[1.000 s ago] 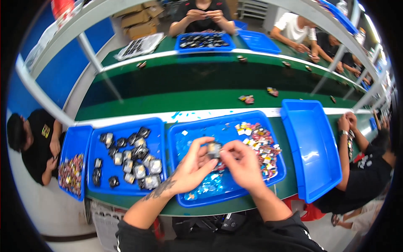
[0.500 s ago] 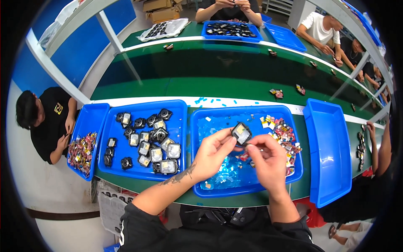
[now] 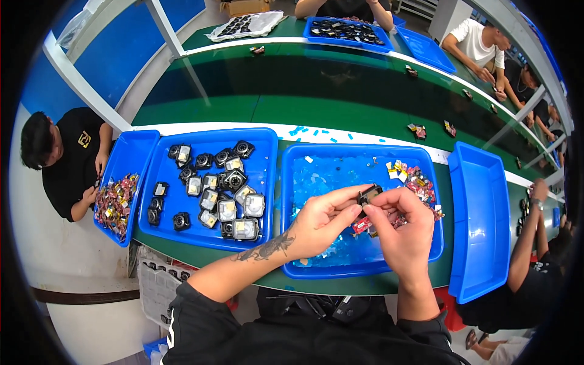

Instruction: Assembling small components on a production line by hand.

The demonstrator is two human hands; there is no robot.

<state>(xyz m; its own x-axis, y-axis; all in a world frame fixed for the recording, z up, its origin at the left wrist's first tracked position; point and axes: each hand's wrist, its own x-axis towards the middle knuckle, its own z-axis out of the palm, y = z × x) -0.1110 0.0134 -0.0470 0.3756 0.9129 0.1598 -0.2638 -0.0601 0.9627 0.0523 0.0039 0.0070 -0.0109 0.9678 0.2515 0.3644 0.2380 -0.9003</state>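
Note:
Over a blue tray (image 3: 340,272), my left hand (image 3: 322,222) grips a small black watch-like case (image 3: 370,194) by its edge. Now tilted, the case shows little of its face. Beside it, my right hand (image 3: 406,234) is closed, thumb and fingertips pinched against the case's near side. A small red part (image 3: 362,225) hangs just below the fingertips; whether it is joined to the case or held by the right hand is hidden. Red, yellow and white small parts (image 3: 420,182) are heaped at the tray's right, and blue film pieces (image 3: 319,176) cover its left.
At left, a blue tray (image 3: 267,182) holds several black cases (image 3: 226,210); beyond it a narrower tray (image 3: 137,152) holds colourful parts (image 3: 118,204). Another blue tray (image 3: 480,213) stands at right. A green conveyor (image 3: 286,109) runs behind, with co-workers around it.
The case has tipped from face-up to edge-on and sits slightly lower and to the right. My right fingers have closed in on it. The whole view has shifted slightly.

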